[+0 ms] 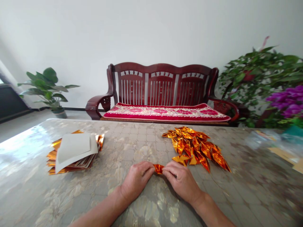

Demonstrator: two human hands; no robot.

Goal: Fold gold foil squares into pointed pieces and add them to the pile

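A small piece of shiny orange-gold foil paper (158, 169) is held between my two hands over the near middle of the table. My left hand (138, 177) pinches its left end, and my right hand (181, 180) pinches the right end. Both sets of fingers are closed, and the ends of the foil are hidden under them. Just beyond my right hand lies a pile of folded orange-gold foil pieces (193, 145) with pointed ends. To the left rests a stack of foil paper sheets (75, 151), the top ones showing their pale grey backs.
The table (118, 142) has a glossy patterned cover. Clear plastic wrapping (264, 138) and tan paper pieces (282, 154) lie at its right side. Behind stand a dark red wooden bench (161, 83), a potted plant (50, 91) and purple flowers (288, 101).
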